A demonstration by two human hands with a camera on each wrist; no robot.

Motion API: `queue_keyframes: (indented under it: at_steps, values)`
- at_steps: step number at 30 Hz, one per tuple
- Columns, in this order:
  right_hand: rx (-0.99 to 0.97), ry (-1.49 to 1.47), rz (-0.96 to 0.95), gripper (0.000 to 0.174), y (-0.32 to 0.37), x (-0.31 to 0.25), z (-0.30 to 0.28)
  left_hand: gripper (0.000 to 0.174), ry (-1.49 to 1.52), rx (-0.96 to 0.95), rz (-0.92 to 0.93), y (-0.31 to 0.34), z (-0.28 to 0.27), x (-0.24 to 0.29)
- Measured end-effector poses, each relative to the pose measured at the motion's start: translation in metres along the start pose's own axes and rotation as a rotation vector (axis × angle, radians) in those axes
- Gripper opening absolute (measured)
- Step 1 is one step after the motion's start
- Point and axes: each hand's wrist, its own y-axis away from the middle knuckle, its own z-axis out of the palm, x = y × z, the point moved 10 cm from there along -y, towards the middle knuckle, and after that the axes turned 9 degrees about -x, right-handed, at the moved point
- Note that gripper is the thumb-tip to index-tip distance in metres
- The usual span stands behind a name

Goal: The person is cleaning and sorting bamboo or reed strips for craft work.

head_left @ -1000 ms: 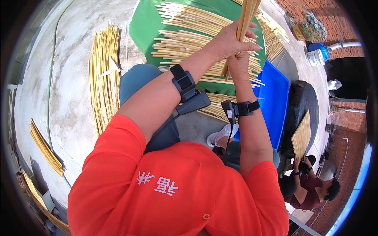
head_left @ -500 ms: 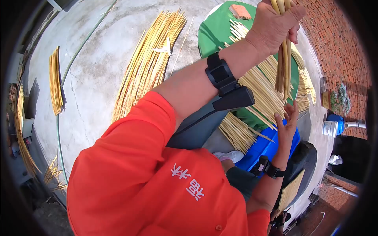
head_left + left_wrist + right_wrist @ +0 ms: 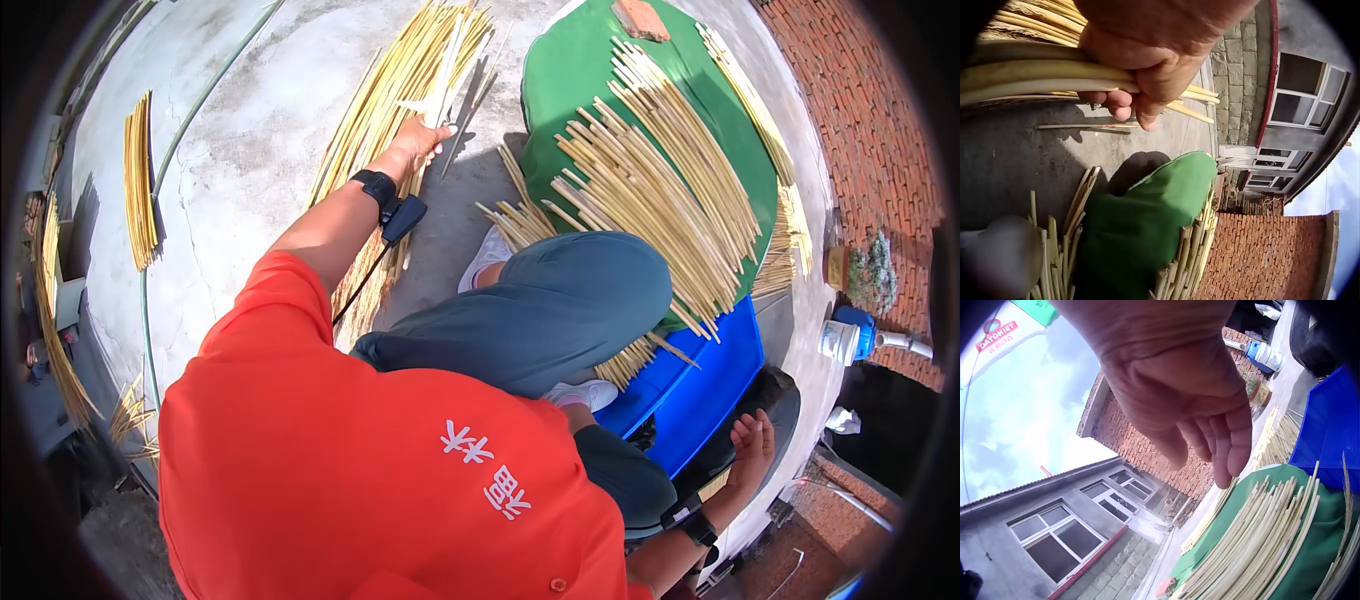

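My left hand is down at the long pile of yellow stalks on the ground at the left. In the left wrist view its fingers and thumb grip a few thick pale stalks, whose tips stick out beyond the fingers. Out to the right, away from the stalks, my right hand hangs in the air, holding nothing. Its fingers are relaxed in the right wrist view. Between the hands, cut pale stalks lie in rows on a green cloth.
A blue tray stands beside the cloth at the right. A brick rests on the cloth's far end. My bent knee lies between the left pile and the cloth. A hose and a smaller stalk bundle are at the far left.
My left hand has carried its stalks from above the green cloth leftward and down to the long pile. My right hand has let go of the stalks and moved back to the right.
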Motion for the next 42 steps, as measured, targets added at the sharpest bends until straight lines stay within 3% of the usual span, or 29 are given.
queue_keyframes:
  at_steps: [3,7,9,11,17,19,27,29,32,36,38,39,41,42]
  values:
    - [-0.064,-0.053,0.041,0.031,0.001,0.008,0.023,0.021,-0.136,0.063,-0.179,0.018,0.011,-0.055]
    - [-0.137,-0.001,0.139,0.029,-0.004,0.031,0.055,0.023,-0.276,-0.064,-0.123,-0.013,0.033,-0.126]
    - [-0.154,-0.019,0.161,0.028,-0.008,0.04,0.07,0.023,-0.473,-0.091,-0.265,-0.025,0.04,-0.159]
    - [-0.168,-0.051,0.203,0.028,-0.01,0.049,0.082,0.024,-0.504,-0.095,-0.247,-0.037,0.044,-0.173]
    - [-0.219,-0.064,0.288,0.029,-0.027,0.083,0.101,0.03,-0.657,-0.066,-0.201,-0.053,0.067,-0.149]
    - [-0.217,-0.047,0.334,0.028,-0.031,0.089,0.11,0.032,-0.809,0.152,-0.058,-0.055,0.058,-0.133]
    - [-0.288,0.082,0.385,0.027,-0.057,0.096,0.14,0.048,-0.779,0.163,-0.215,-0.046,0.063,-0.134]
    - [-0.33,0.079,0.376,0.027,-0.063,0.095,0.149,0.049,-0.927,0.232,-0.086,-0.045,0.068,-0.126]
    - [-0.37,0.101,0.381,0.028,-0.068,0.093,0.157,0.052,-1.007,0.224,-0.112,-0.045,0.072,-0.131]
    - [-0.436,0.117,0.348,0.029,-0.073,0.085,0.178,0.043,-0.994,0.322,-0.098,-0.042,0.063,-0.115]
    - [-0.486,0.202,0.337,0.029,-0.07,0.081,0.185,0.031,-1.001,0.454,0.125,-0.047,0.051,-0.108]
    - [-0.489,0.199,0.327,0.029,-0.075,0.082,0.187,0.031,-1.001,0.464,0.132,-0.055,0.047,-0.104]
    - [-0.508,0.19,0.344,0.029,-0.071,0.087,0.186,0.025,-0.993,0.472,0.123,-0.061,0.036,-0.099]
    - [-0.512,0.185,0.353,0.028,-0.071,0.091,0.186,0.028,-1.04,0.393,-0.055,-0.076,0.026,-0.102]
